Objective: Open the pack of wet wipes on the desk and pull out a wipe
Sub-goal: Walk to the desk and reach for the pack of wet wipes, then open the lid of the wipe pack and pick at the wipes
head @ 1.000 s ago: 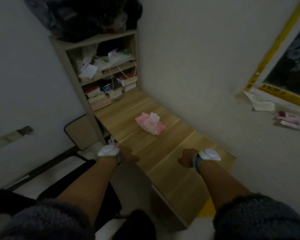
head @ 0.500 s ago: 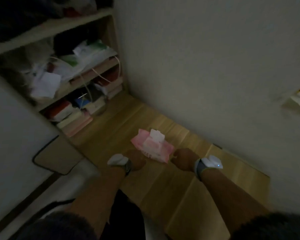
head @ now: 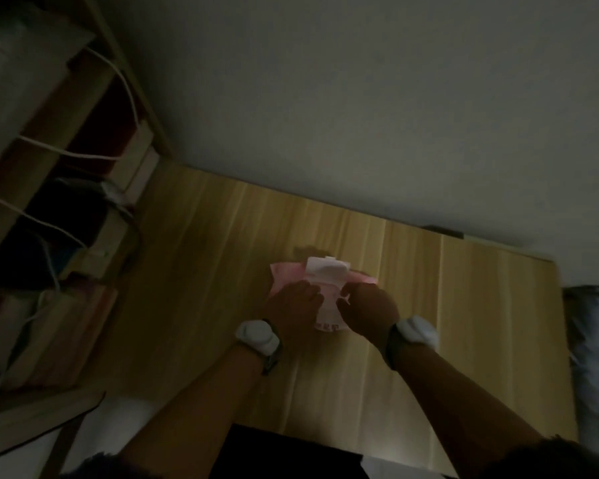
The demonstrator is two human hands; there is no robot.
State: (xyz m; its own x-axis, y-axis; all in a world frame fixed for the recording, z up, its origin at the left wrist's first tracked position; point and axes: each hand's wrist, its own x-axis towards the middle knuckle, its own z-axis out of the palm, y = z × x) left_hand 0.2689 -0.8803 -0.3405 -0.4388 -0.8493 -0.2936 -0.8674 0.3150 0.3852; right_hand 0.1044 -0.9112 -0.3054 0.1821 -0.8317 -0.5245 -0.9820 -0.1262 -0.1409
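Note:
A pink pack of wet wipes lies on the wooden desk near the wall. Its white flap lid stands up at the far side. My left hand rests on the pack's left half and presses it down. My right hand is over the right half, with thumb and fingertips pinched at the pack's top near the opening. What the fingertips hold is too dark and blurred to tell. Both wrists carry white devices.
A wooden bookshelf with books and white cables stands at the desk's left end. The wall runs directly behind the pack. Dark bedding lies off the desk's right edge.
The view has moved in close over the desk. Both hands went forward from in front of the pack onto it, the left on its left half, the right at its top.

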